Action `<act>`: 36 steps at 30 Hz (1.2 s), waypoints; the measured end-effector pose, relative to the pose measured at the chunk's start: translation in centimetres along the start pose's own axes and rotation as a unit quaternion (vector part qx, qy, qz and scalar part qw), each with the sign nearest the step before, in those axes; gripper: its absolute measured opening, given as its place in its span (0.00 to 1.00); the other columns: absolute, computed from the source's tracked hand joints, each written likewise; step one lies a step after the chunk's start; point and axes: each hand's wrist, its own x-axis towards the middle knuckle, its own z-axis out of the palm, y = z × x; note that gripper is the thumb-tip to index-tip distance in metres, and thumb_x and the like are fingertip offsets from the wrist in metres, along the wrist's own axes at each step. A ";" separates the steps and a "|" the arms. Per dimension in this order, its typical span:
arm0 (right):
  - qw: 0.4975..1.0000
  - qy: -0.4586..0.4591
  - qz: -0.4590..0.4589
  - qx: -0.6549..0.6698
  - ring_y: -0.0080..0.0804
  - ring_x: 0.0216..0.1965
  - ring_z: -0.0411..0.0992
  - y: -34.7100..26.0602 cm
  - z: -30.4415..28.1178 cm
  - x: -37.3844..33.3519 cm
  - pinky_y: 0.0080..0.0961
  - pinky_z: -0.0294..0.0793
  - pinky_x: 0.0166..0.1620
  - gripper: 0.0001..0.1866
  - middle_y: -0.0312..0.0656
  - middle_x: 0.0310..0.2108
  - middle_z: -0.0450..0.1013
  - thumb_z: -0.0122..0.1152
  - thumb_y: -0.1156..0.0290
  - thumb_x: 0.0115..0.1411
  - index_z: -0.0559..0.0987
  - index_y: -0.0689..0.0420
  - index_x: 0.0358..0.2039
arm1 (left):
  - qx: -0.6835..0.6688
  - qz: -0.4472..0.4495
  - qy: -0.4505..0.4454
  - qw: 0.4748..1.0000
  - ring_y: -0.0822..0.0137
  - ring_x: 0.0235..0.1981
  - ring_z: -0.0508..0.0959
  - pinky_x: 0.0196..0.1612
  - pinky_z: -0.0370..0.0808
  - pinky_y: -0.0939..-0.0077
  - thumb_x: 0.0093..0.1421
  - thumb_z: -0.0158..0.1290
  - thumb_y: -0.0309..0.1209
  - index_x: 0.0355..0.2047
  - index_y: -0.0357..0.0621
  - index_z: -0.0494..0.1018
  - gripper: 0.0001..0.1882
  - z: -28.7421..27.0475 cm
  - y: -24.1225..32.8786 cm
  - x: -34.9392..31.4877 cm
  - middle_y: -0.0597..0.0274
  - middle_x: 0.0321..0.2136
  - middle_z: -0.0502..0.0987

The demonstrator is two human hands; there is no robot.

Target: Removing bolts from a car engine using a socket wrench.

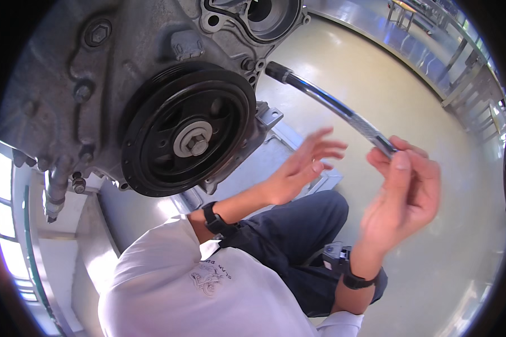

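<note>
Head view: our right hand (403, 194) pinches the metal bar (333, 103) by its near end; our left hand (299, 169) is spread. We judge it stiff, weighty, slick, best gripped at its knurling (364, 125); its dark tip (278, 72) shows beside the engine (118, 53).

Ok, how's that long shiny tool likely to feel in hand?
The tool should be stiff and fairly heavy, since it looks metal. With the right hand holding one end, the dark far end may dip. Its textured section probably resists slipping.

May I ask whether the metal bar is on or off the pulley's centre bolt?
Off: the right hand holds the metal bar aside, and the centre bolt shows bare.
</note>
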 end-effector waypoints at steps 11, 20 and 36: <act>0.998 -0.066 -0.016 -0.006 0.33 0.25 0.74 -0.9 2.5 0.0 0.25 0.78 0.30 0.04 0.53 0.33 0.70 0.52 0.83 0.53 0.69 0.66 0.31 | -0.146 0.112 0.043 0.982 0.62 0.37 0.76 0.36 0.77 0.75 0.66 0.32 0.41 0.40 0.40 0.59 0.16 1.0 9.5 3.7 0.44 0.35 0.73; 0.996 -0.080 -0.028 0.015 0.34 0.26 0.74 1.1 2.1 -1.9 0.24 0.78 0.30 0.07 0.53 0.32 0.70 0.56 0.84 0.51 0.68 0.66 0.31 | -0.137 0.090 0.054 0.985 0.64 0.34 0.78 0.33 0.78 0.78 0.65 0.30 0.44 0.37 0.40 0.60 0.19 -0.4 7.0 2.6 0.46 0.31 0.74; 0.998 -0.062 0.027 0.007 0.30 0.25 0.74 0.6 2.3 -1.1 0.20 0.74 0.32 0.06 0.51 0.32 0.71 0.55 0.82 0.53 0.69 0.67 0.30 | -0.089 0.096 0.110 0.985 0.63 0.32 0.78 0.33 0.76 0.77 0.65 0.33 0.44 0.34 0.39 0.62 0.19 -0.2 7.1 3.3 0.49 0.27 0.75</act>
